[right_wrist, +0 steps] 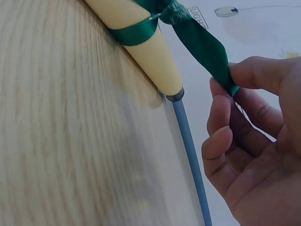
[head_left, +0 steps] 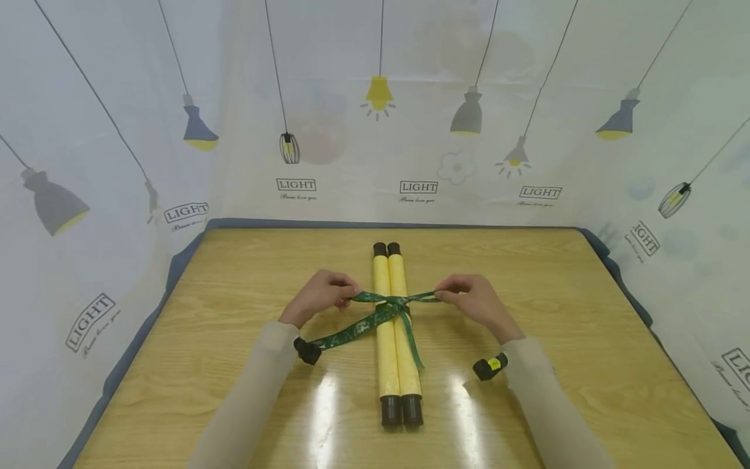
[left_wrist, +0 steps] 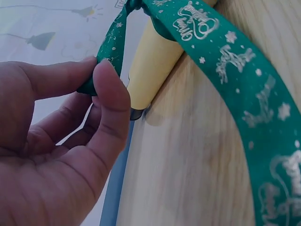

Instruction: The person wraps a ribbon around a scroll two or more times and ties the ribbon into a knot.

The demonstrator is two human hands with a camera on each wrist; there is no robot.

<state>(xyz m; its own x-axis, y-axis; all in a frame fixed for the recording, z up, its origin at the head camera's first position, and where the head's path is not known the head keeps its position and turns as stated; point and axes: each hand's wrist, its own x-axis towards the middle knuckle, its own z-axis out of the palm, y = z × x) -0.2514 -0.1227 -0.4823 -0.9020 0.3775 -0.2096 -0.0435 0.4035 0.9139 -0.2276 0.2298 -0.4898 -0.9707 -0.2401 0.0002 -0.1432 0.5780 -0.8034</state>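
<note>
Two yellow tubes with black end caps lie side by side, lengthwise on the table. Around their middle runs a green ribbon with pale printed patterns, crossed or knotted on top. My left hand pinches one part of the ribbon between thumb and finger, left of the tubes. On the other side, my right hand pinches another part and holds it out to the right. In the left wrist view a wide ribbon tail hangs past the left hand. A narrower tail lies over the right tube.
The wooden table has a blue-grey edge at the back. Behind it and at both sides stands a white sheet printed with lamps. Black cameras sit at both wrists.
</note>
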